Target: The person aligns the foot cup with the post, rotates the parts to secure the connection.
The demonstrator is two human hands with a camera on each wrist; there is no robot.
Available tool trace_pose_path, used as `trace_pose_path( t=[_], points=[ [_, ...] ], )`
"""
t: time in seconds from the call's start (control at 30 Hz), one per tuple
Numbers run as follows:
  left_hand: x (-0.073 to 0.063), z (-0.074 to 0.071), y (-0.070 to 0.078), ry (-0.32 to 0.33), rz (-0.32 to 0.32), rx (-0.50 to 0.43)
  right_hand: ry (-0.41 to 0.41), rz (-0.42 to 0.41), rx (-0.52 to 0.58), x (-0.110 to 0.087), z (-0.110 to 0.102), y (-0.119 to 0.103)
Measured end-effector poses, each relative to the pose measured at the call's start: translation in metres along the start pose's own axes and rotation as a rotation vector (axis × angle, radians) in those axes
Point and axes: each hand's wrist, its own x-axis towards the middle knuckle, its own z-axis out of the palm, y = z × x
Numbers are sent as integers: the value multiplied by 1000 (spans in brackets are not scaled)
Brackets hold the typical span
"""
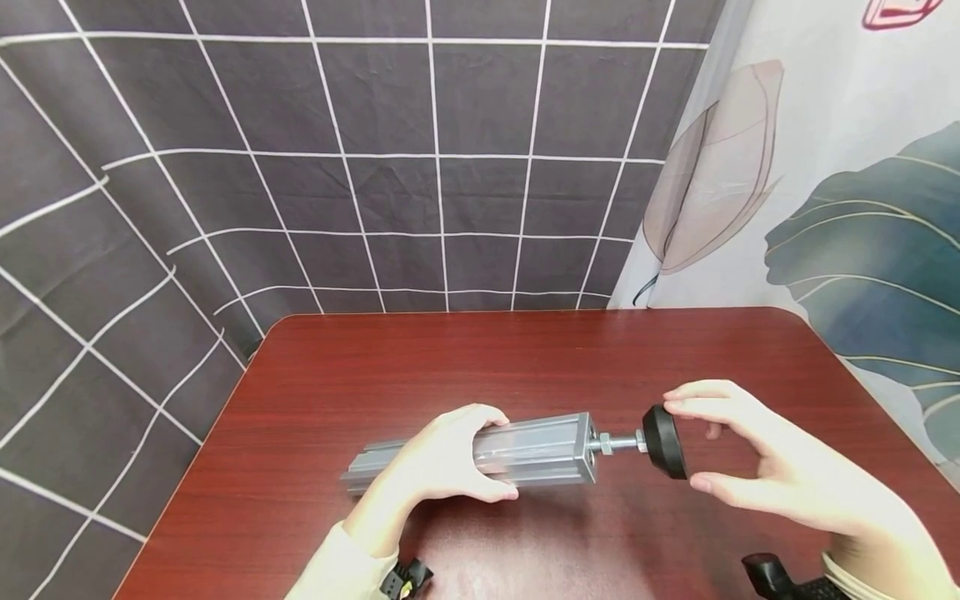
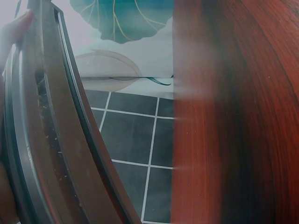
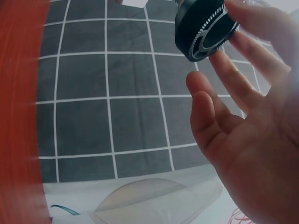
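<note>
My left hand (image 1: 453, 458) wraps over a silver-grey aluminium profile bar (image 1: 536, 450), thumb on its near side and fingers over its far side. The bar lies crosswise above the tabletop, and in the left wrist view its grooved side (image 2: 60, 116) fills the left. From its right end a threaded rod (image 1: 621, 442) with nuts leads to a black round levelling foot (image 1: 664, 442). At that foot is my right hand (image 1: 780, 458), fingertips on the far rim and thumb right at the near rim. The right wrist view shows the foot's ribbed underside (image 3: 212, 32) between thumb and fingers.
The reddish-brown wooden table (image 1: 450, 358) has rounded far corners. A dark grey curtain with white grid lines (image 1: 480, 192) hangs behind and to the left; a white leaf-patterned curtain (image 1: 817, 217) hangs at the right. Each wrist wears a black camera mount (image 1: 405, 578).
</note>
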Motion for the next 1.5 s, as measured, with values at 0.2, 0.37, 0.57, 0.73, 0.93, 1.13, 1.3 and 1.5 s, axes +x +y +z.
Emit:
trace_pose_path(
  t=[0.2, 0.37, 0.57, 0.73, 0.93, 1.13, 1.3, 1.5],
  points=[
    [0, 1, -1, -6, -1, -2, -17, 170, 1, 3, 2, -3],
    [0, 1, 0, -6, -1, -5, -25, 274, 39, 0, 3, -2],
    [0, 0, 0, -1, 1, -6, -43, 138, -53, -5, -2, -2],
    [0, -1, 1, -3, -3, -3, -65, 144, -55, -1, -1, -6],
    [-1, -1, 2, -2, 3, 5, -15, 233, 43, 1, 6, -4],
    [-1, 0, 1, 1, 9, 8, -32, 230, -30, -3, -1, -7],
    [-1, -1, 1, 7, 3, 9, -40, 106, -52, -3, 1, -6],
    [-2, -1, 2, 3, 7, 4, -34, 229, -24, 3, 4, -7]
  ],
)
